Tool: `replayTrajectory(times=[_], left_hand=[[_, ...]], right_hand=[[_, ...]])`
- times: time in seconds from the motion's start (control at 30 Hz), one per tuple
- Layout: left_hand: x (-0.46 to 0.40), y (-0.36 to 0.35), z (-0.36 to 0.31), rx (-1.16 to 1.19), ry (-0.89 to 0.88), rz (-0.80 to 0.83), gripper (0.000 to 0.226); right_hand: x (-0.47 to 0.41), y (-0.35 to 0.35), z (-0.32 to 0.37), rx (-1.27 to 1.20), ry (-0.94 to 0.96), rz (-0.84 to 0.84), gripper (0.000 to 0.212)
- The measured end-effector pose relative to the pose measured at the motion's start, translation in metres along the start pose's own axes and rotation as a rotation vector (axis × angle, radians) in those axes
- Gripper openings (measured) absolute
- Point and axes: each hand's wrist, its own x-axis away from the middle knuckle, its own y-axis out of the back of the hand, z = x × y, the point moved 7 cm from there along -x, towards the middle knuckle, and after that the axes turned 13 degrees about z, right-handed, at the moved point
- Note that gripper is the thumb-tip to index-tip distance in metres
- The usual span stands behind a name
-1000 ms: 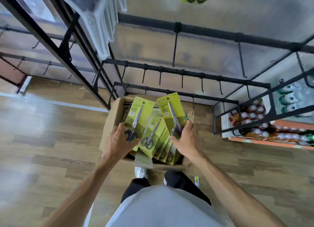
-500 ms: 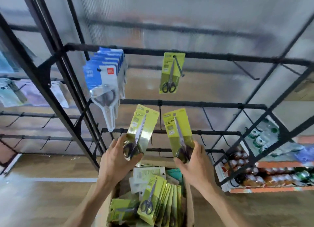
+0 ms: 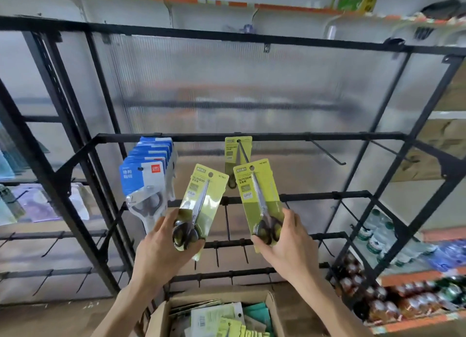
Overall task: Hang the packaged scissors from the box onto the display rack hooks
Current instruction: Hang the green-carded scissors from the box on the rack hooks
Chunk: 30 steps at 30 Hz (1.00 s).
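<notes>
My left hand (image 3: 161, 248) grips the bottom of a yellow-green scissors pack (image 3: 201, 198), held upright and tilted right. My right hand (image 3: 287, 243) grips a second, matching scissors pack (image 3: 259, 195) by its lower end. Both packs are raised in front of the black display rack (image 3: 252, 136). Just behind the right pack, one scissors pack (image 3: 234, 151) hangs on a hook of the middle bar. An empty hook (image 3: 327, 152) juts out to its right. The cardboard box (image 3: 222, 314) with several more packs sits below, between my arms.
Blue-carded scissors packs (image 3: 148, 175) hang in a row on the hook to the left. Lower bars carry several short empty hooks (image 3: 228, 225). Bottles (image 3: 378, 304) fill shelves at the lower right. Another rack section with hanging goods stands at the left.
Both hands have lifted one pack each out of the box and up to the middle bar. The view has tilted upward from the floor to the rack.
</notes>
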Motion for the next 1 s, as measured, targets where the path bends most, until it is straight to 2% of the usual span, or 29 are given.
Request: replayTrajectory(times=[0.23,0.47,1.0], left_hand=[[-0.017,0.000,-0.004,-0.026,-0.015,0.013,0.078],[-0.035,0.010,-0.015,-0.061,-0.012,-0.006,0.076],[-0.034,-0.007,-0.013,-0.111,0.130,-0.016,0.085]], right_hand=[[-0.044,-0.009,0.015,0.020,-0.060,0.089,0.074],[-0.139,-0.031,0.034,-0.031,-0.112,0.103,0.081],[-0.191,-0.078,0.032,-0.234,-0.127,0.188,0.088]])
